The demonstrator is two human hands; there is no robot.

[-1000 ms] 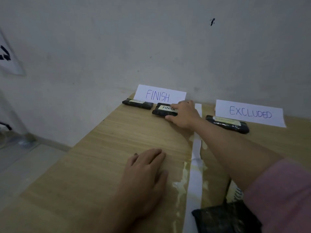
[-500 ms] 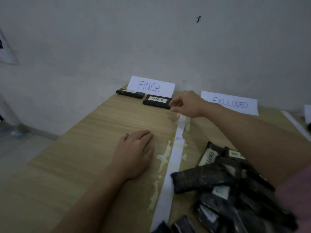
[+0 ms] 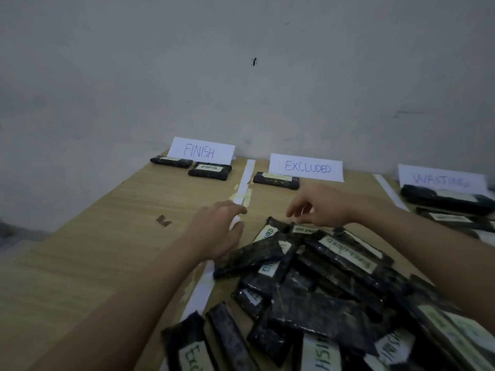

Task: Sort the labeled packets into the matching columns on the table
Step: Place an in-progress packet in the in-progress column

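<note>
Hovering over the far edge of the pile of packets (image 3: 321, 277), both hands are sitting empty, and the next pick is turning on which packet lies nearest which hand. The right hand (image 3: 318, 207) is hanging with fingers loosely curled and apart, pinching nothing, its fingertips just above a packet with a pale label (image 3: 308, 229) at the back of the heap; that packet is lying with its long axis running left to right, directly below and a little toward the person from those fingertips. The left hand (image 3: 222, 231) is spread open, palm down, over the white divider strip (image 3: 199, 293), with its thumb side just beside the end of a dark packet (image 3: 249, 257) that is slanting up to the right. Judging by this, the right hand is nearer the labelled packet and would only be needing a short drop onto it. At the back of the table (image 3: 93, 250), the FINISH sign (image 3: 202, 151) is standing with two packets before it, the EXCLUDED sign (image 3: 306, 167) with one packet (image 3: 276, 180), and the WAITING sign (image 3: 440, 179) with several, so most of the sorting is still lying ahead
</note>
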